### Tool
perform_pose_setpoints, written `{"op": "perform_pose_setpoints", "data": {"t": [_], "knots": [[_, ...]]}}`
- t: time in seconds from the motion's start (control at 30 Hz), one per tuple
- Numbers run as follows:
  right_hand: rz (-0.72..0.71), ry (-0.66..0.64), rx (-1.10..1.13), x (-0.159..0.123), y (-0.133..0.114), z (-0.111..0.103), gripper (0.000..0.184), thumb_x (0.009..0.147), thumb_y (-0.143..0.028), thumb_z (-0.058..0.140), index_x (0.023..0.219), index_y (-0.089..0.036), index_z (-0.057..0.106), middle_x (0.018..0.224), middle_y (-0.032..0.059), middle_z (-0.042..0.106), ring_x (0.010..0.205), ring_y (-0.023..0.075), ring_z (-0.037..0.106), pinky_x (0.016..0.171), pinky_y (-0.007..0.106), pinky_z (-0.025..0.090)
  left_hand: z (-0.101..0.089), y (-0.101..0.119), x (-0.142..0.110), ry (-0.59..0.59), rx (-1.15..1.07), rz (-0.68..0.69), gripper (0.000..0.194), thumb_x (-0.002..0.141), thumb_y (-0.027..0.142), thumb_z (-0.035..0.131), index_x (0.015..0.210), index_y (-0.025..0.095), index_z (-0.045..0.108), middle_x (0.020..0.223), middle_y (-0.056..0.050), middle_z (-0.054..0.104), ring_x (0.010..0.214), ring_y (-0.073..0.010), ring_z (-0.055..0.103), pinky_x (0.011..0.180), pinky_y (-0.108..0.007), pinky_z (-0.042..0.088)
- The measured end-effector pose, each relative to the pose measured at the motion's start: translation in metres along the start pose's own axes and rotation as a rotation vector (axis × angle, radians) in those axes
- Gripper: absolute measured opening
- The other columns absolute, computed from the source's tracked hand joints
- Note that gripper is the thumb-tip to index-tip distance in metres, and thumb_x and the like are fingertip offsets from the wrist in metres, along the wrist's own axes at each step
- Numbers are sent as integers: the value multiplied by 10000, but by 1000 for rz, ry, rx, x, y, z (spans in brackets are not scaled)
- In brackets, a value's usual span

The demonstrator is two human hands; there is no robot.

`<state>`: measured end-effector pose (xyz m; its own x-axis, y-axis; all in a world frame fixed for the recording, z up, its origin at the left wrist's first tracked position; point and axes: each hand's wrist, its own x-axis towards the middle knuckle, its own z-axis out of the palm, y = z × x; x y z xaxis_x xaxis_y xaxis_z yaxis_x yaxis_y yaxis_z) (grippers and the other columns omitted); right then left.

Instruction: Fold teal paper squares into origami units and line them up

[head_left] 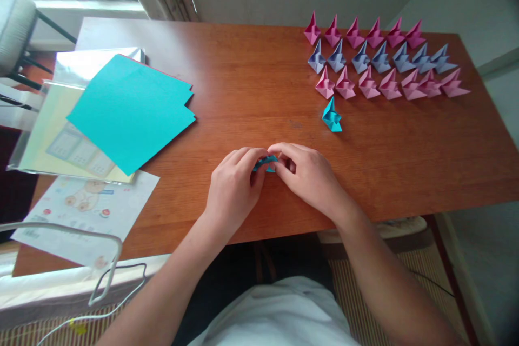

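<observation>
Between my two hands is a small folded piece of teal origami paper (265, 162), mostly covered by my fingers. My left hand (237, 175) pinches its left side with fingers curled over the top. On its right end, my right hand (304, 173) grips with thumb and forefinger. Both hands are low over the table, close to its front edge. A finished-looking teal origami figure (332, 117) with a pointed top stands just beyond my right hand.
Rows of magenta (354, 34), lavender (360, 58) and pink origami figures (368, 84) line the back right of the wooden table (243, 81). Teal paper sheets (132, 111) lie at left over plastic packets (36, 135) and a printed sheet (89, 216). A white metal bar (73, 231) crosses the lower left.
</observation>
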<state>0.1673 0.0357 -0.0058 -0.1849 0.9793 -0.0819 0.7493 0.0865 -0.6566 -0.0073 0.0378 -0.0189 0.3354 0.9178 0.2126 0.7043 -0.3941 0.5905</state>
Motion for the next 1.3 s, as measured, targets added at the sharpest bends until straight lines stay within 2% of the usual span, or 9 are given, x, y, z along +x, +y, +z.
{"op": "perform_pose_setpoints", "data": {"t": [0.27,0.47,0.6,0.9,1.1,1.2,1.3], "knots": [[-9,-5,-19,1,0,0,184,940,-190,594,1061,-267,709,938,5,736,812,164,637,747,279,433,1,0,0,7,19,-1,68,954,197,588,997,212,638,951,-35,741,848,-188,684,763,-298,520],[9,-42,-58,3,-3,-3,176,944,-220,586,1038,-267,727,911,9,726,818,175,645,712,289,408,-2,-1,-1,-14,17,31,133,948,158,571,1037,211,654,1029,-42,739,902,-193,667,811,-310,513],[11,-55,-57,4,-4,-5,164,948,-225,592,1018,-271,733,902,1,727,823,175,648,708,290,403,-3,0,0,1,19,15,76,952,186,594,988,202,658,931,-32,730,821,-182,657,742,-294,496],[-23,-39,-15,3,1,-2,206,945,-181,590,1075,-264,727,979,19,752,825,172,652,726,288,430,-5,-1,5,-52,-4,-15,121,936,180,602,1028,191,679,924,-36,754,783,-176,673,695,-272,490],[-8,22,88,-2,6,0,223,931,-184,634,1143,-225,692,883,11,734,747,155,639,669,274,438,-3,-3,5,-35,-10,-5,137,931,176,611,1045,194,684,952,-40,766,805,-179,693,713,-271,502],[-37,53,163,-7,12,-6,136,954,-213,629,1062,-206,713,922,21,743,781,148,657,702,269,464,-3,-4,5,-43,-40,-24,123,912,163,627,1018,193,680,927,-33,762,784,-171,693,696,-261,502],[-60,88,110,-14,17,-12,117,959,-176,622,922,-203,729,906,17,731,804,147,646,725,275,457,-3,-4,5,-41,-50,-33,135,902,156,629,1021,196,678,936,-31,763,792,-171,699,715,-265,513]]}}
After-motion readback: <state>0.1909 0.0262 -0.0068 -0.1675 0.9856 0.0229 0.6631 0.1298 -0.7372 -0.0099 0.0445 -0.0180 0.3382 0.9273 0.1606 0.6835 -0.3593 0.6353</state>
